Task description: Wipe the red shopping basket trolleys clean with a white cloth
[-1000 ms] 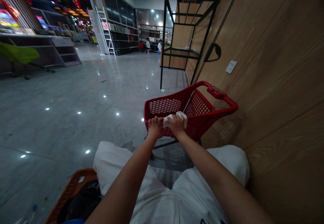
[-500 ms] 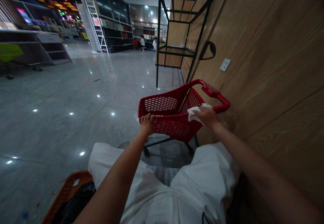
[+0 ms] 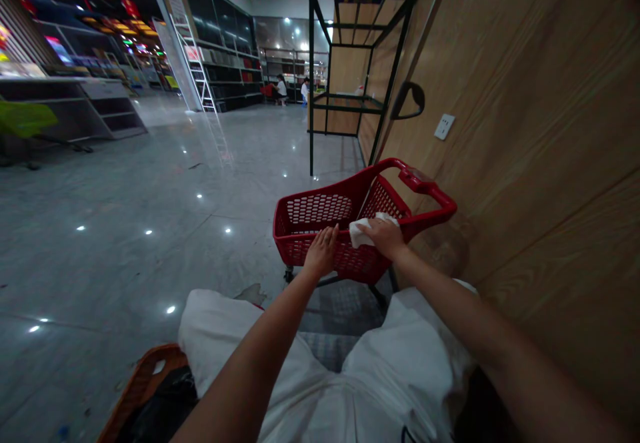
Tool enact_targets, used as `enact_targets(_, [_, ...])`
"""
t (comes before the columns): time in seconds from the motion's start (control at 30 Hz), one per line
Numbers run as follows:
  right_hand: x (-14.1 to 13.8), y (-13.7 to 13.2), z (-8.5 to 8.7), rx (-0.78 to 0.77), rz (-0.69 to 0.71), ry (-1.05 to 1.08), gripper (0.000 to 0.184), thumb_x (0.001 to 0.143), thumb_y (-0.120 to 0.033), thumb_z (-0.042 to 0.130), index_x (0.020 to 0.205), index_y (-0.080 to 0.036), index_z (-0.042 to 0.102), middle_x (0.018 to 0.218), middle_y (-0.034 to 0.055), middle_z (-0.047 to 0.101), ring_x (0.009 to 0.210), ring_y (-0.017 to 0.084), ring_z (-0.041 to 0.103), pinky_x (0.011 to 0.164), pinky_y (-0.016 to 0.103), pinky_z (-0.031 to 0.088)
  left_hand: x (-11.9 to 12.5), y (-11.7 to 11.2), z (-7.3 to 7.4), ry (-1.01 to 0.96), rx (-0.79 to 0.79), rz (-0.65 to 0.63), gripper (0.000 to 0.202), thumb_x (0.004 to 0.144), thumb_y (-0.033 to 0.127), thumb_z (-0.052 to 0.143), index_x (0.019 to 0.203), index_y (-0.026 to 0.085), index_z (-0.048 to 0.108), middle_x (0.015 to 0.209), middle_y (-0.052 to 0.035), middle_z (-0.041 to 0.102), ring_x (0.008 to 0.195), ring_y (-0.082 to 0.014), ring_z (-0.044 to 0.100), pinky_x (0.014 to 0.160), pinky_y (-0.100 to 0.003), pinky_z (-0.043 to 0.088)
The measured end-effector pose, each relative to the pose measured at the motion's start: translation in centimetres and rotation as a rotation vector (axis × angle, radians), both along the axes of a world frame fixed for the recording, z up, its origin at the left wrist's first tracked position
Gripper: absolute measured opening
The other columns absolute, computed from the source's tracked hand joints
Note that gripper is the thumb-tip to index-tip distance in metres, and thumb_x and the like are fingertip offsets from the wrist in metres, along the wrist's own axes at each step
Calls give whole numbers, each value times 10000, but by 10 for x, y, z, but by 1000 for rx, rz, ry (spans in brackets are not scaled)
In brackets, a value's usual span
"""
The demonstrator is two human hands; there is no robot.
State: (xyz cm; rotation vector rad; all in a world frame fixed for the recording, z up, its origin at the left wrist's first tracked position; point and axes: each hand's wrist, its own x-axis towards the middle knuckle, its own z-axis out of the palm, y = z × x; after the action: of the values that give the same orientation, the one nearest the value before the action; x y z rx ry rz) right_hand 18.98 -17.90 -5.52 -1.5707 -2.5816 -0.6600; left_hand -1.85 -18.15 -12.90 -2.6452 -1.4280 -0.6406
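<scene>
A small red plastic shopping cart (image 3: 357, 266) with perforated sides stands in front of my knees, its handle at the right. My left hand (image 3: 323, 253) lies against the near side, its stretched fingers reaching the top rim. In my right hand (image 3: 387, 237) is a crumpled white cloth (image 3: 361, 233), pressed on the same rim nearer the handle. The fingers of that hand close over the cloth. The basket's visible inside holds nothing that I can make out.
A wooden wall (image 3: 525, 129) rises close on the right. Beyond the cart stands a dark metal rack (image 3: 311, 96). An orange crate (image 3: 145, 376) with a black bag (image 3: 165, 406) sits by my left leg. A ladder (image 3: 200, 76) and two people (image 3: 281, 88) are farther back.
My left hand has slid right along the rim and its fingers lie straighter. My right hand and the cloth have moved left, away from the handle. The hands are now closer together.
</scene>
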Motion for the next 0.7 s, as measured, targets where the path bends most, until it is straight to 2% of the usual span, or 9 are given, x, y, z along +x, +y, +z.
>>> enact_targets(0.17, [107, -17, 27, 75, 16, -67, 481, 886, -101, 429, 1316, -308, 490, 1173, 108, 582, 1029, 226, 511, 821, 352, 366, -3, -5, -10, -65, 69, 19, 867, 710, 195, 487, 1460, 88, 65, 1460, -169, 304, 1379, -280, 215, 1133, -455, 188])
enact_targets(0.27, [161, -18, 37, 143, -143, 9, 420, 892, -111, 425, 1258, -258, 569, 1193, 152, 568, 1020, 224, 522, 798, 348, 370, 7, -9, -10, -92, 58, 12, 896, 689, 224, 512, 1459, 87, 76, 1466, -166, 293, 1389, -289, 184, 1137, -465, 173])
enact_targets(0.33, [175, -17, 38, 178, -261, 65, 395, 896, -116, 405, 1220, -215, 609, 1202, 184, 556, 1010, 224, 527, 782, 346, 368, 13, -11, -10, -101, 41, 15, 912, 674, 240, 526, 1458, 94, 84, 1467, -160, 289, 1394, -288, 168, 1140, -467, 162])
enact_targets(0.4, [166, -16, 35, 162, -276, 85, 409, 881, -103, 405, 1218, -210, 611, 1230, 182, 540, 1022, 224, 521, 792, 342, 366, 17, -11, -9, -110, 27, 43, 921, 658, 257, 544, 1454, 100, 109, 1469, -157, 284, 1399, -290, 149, 1143, -468, 155])
enact_targets(0.47, [137, -18, 29, 117, -194, 81, 422, 863, -116, 439, 1236, -242, 591, 1239, 148, 537, 1031, 222, 516, 819, 340, 365, 18, -10, -10, -112, 22, 72, 915, 649, 269, 558, 1446, 98, 143, 1468, -158, 281, 1401, -292, 143, 1146, -466, 148])
enact_targets(0.53, [102, -20, 25, 86, -69, 63, 403, 854, -233, 520, 1250, -288, 567, 1223, 114, 546, 1041, 235, 505, 861, 360, 356, 16, -7, -11, -98, 26, 70, 894, 653, 272, 559, 1437, 86, 171, 1463, -164, 286, 1400, -292, 150, 1149, -461, 142])
enact_targets(0.6, [74, -21, 24, 101, -40, 70, 404, 829, -338, 577, 1230, -288, 578, 1176, 107, 570, 1050, 251, 495, 913, 390, 328, 10, -3, -11, -71, 34, 36, 865, 668, 262, 544, 1431, 71, 184, 1457, -171, 296, 1398, -286, 160, 1150, -454, 146])
enact_targets(0.7, [68, -19, 28, 133, -103, 69, 339, 852, -297, 547, 1185, -297, 606, 1106, 93, 608, 1019, 245, 508, 955, 413, 289, -2, 1, -9, -35, 39, -19, 835, 684, 247, 529, 1424, 58, 193, 1456, -179, 299, 1395, -281, 174, 1147, -447, 165])
